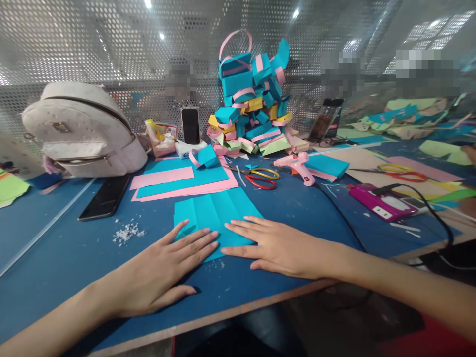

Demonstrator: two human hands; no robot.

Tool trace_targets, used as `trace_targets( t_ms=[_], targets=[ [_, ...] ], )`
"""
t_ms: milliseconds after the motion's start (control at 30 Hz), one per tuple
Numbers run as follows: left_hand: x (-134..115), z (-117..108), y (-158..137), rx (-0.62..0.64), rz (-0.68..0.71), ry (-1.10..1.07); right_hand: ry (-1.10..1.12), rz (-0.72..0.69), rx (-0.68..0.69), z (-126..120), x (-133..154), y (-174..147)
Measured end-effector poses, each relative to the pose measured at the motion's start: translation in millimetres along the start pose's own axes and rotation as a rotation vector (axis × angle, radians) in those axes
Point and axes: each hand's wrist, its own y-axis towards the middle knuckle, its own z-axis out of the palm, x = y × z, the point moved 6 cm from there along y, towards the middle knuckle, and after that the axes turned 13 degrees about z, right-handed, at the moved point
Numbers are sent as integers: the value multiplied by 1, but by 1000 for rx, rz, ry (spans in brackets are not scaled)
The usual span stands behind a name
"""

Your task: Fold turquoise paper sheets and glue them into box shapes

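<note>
A blue sheet of paper (219, 210) with several parallel creases lies on the blue table, near its front edge. My left hand (167, 267) rests with fingers spread on the sheet's left near part, its thumb on the tabletop. Flat across the right near part lies my right hand (275, 243), fingers stretched out. Neither hand grips anything. Just beyond are stacked blue and pink sheets (182, 186), with a small folded blue paper piece with a pink strip (204, 156) on top. Red-and-yellow scissors (262, 177) lie to the right of the stack.
A pink glue gun (299, 166) with a black cord, a purple power strip (383, 202) and other scissors (399, 171) are at right. A pile of folded paper pieces (249, 106) stands behind. At left are a white backpack (87, 131), a phone (106, 198) and white scraps (127, 233).
</note>
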Motion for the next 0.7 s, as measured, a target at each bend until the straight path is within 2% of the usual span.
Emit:
trace_targets(
  t_ms=[133, 267, 467, 700],
  targets=[
    [-16, -6, 0, 6, 35, 81, -19, -7, 4, -1, 1, 0],
    [-23, -7, -4, 33, -1, 134, -42, -10, 16, -4, 3, 1],
    [-23, -3, -4, -36, -30, 110, -52, -18, -7, -12, 8, 3],
    [-20, -5, 7, -51, -40, 160, -115, -60, -72, -22, 22, 12]
  ],
)
